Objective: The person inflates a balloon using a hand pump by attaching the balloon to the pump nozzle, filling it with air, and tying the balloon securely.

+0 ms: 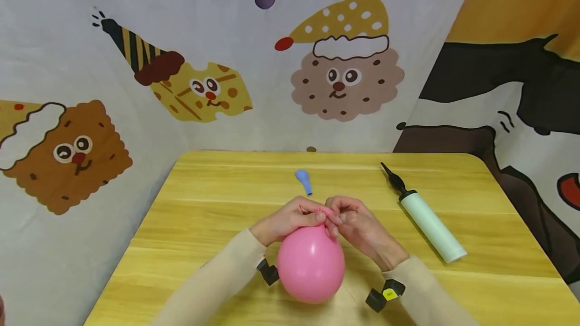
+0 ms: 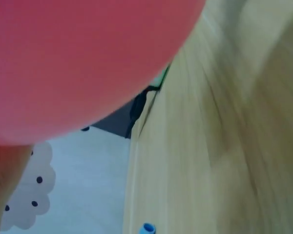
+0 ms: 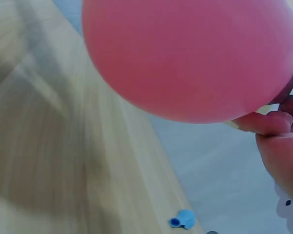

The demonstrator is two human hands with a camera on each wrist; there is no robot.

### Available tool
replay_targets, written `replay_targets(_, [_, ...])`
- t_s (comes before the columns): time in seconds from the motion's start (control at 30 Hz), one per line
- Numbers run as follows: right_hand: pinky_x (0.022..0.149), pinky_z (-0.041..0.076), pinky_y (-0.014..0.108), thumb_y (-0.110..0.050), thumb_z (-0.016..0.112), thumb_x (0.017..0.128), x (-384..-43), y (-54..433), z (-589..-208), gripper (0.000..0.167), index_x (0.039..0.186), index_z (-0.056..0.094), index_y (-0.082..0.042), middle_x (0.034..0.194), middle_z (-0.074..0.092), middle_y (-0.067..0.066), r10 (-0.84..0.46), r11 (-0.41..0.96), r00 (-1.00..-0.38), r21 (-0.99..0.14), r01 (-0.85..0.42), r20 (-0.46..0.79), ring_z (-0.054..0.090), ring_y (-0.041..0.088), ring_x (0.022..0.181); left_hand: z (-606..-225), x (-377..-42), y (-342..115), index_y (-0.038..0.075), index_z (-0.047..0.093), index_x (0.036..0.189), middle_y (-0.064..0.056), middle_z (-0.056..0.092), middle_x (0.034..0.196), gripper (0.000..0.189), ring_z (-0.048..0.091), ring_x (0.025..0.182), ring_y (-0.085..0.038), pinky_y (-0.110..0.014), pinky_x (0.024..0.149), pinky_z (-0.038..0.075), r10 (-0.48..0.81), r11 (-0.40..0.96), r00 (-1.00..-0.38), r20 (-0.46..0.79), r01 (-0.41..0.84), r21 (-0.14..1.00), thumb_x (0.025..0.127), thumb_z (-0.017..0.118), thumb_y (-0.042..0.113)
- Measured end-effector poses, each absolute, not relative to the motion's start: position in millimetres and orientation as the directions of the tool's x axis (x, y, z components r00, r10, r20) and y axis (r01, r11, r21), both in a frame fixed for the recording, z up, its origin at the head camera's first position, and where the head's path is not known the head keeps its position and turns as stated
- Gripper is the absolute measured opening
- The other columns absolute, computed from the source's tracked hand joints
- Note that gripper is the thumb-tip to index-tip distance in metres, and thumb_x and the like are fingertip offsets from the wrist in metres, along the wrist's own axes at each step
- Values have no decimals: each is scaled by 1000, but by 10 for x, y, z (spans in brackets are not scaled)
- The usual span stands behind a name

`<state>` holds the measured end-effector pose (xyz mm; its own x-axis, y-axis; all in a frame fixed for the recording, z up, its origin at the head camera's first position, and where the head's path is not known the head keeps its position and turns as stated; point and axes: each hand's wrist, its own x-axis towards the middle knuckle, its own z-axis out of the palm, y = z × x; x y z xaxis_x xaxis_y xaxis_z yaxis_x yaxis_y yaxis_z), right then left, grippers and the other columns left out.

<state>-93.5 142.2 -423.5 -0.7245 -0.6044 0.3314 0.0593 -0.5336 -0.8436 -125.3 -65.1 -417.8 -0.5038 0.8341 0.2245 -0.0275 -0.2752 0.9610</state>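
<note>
A round, inflated pink balloon hangs below both hands over the table, its neck pointing up and away. My left hand pinches the neck between thumb and forefinger, and a bit of pink rubber shows at the fingertips. From the other side, my right hand has its curled fingers on the same neck, which is pulled toward it. In the right wrist view the fingers meet the underside of the balloon. The balloon covers most of the left hand in the left wrist view.
A limp blue balloon lies just beyond the hands on the wooden table. On the right side rests a pale green hand pump with a black nozzle. A cloth printed with cartoon biscuits hangs behind the table.
</note>
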Motion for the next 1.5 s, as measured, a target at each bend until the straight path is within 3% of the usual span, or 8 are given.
replay_targets(0.1, [77, 47, 24, 3, 34, 92, -932, 1411, -4243, 29, 89, 57, -14, 86, 56, -3, -590, -530, -750, -844, 79, 300, 58, 10, 77, -4151, -1227, -655, -24, 58, 120, -4, 78, 98, 48, 73, 99, -15, -34, 99, 54, 806, -259, -553, 210, -12, 966, 108, 56, 22])
replay_targets(0.23, [74, 47, 25, 5, 33, 88, -950, 1391, -4233, 26, 86, 53, -11, 85, 53, -2, -547, -502, -779, -865, 10, 308, 56, 12, 75, -4131, -1233, -655, -22, 61, 118, -1, 77, 94, 42, 73, 97, -16, -36, 98, 55, 776, -227, -604, 184, 6, 974, 108, 56, 18])
replay_targets(0.5, [76, 46, 29, 2, 39, 89, -1030, 1349, -4149, 16, 91, 52, -7, 90, 50, 2, -518, -432, -791, -898, -86, 325, 53, 16, 80, -4137, -1286, -686, -17, 62, 117, 2, 77, 90, 45, 71, 99, -14, -38, 103, 52, 715, -261, -676, 177, -24, 965, 107, 59, 27])
replay_targets(0.7, [83, 48, 29, 0, 45, 92, -1060, 1398, -4109, 9, 94, 52, -6, 93, 53, 1, -582, -399, -742, -912, -97, 333, 57, 13, 86, -4143, -1304, -700, 10, 78, 109, 2, 77, 90, 26, 70, 99, -13, -35, 102, 52, 728, -282, -662, 176, -56, 958, 106, 61, 29])
replay_targets(0.93, [78, 45, 27, 6, 40, 85, -1036, 1358, -4164, 18, 90, 50, -8, 89, 49, 1, -570, -440, -762, -897, -31, 306, 52, 14, 81, -4166, -1313, -708, -22, 59, 116, 3, 78, 92, 53, 71, 100, -14, -33, 101, 53, 737, -276, -645, 201, -15, 961, 105, 62, 29])
replay_targets(1.07, [78, 43, 26, 5, 38, 83, -1012, 1318, -4193, 20, 88, 50, -11, 86, 48, -1, -550, -475, -786, -880, 18, 282, 48, 14, 81, -4121, -1300, -725, -22, 61, 117, 1, 78, 92, 51, 72, 100, -14, -34, 100, 54, 723, -232, -670, 169, -5, 973, 105, 64, 27])
replay_targets(1.23, [82, 45, 26, 3, 42, 84, -985, 1294, -4230, 14, 86, 49, -9, 89, 52, -1, -485, -467, -833, -884, -10, 266, 51, 13, 88, -4059, -1261, -737, -16, 68, 117, -2, 78, 90, 34, 75, 93, -16, -35, 94, 58, 653, -171, -753, 80, -43, 984, 104, 64, 15])
replay_targets(1.5, [86, 56, 24, 5, 49, 86, -989, 1282, -4260, 9, 85, 53, -2, 96, 61, 0, -333, -295, -914, -946, -133, 232, 62, 11, 95, -4063, -1232, -677, -9, 73, 117, -13, 78, 104, 25, 74, 96, -18, -40, 91, 59, 479, -159, -878, 16, -69, 985, 99, 70, 7])
